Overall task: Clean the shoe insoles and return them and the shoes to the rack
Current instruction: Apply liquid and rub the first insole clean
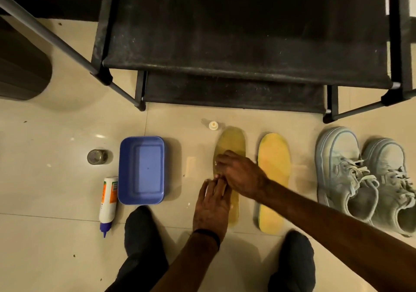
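Note:
Two yellow insoles lie side by side on the tiled floor. The left insole (230,140) looks darker and wet, and both my hands rest on it. My left hand (212,206) lies flat on its lower half, fingers spread. My right hand (240,174) reaches across the dry right insole (273,156), with its bent fingertips pressed on the left insole's middle. Whether it holds anything is hidden. A pair of pale grey-blue sneakers (342,170) stands to the right. The black shoe rack (225,44) stands just behind, with nothing on its shelves.
A blue plastic tub (141,170) sits left of the insoles. A white bottle with a blue nozzle (108,201) lies beside it, and a small round jar (98,156) stands farther left. A white cap (213,125) lies near the insole's toe. My dark-socked feet (144,235) flank my arms.

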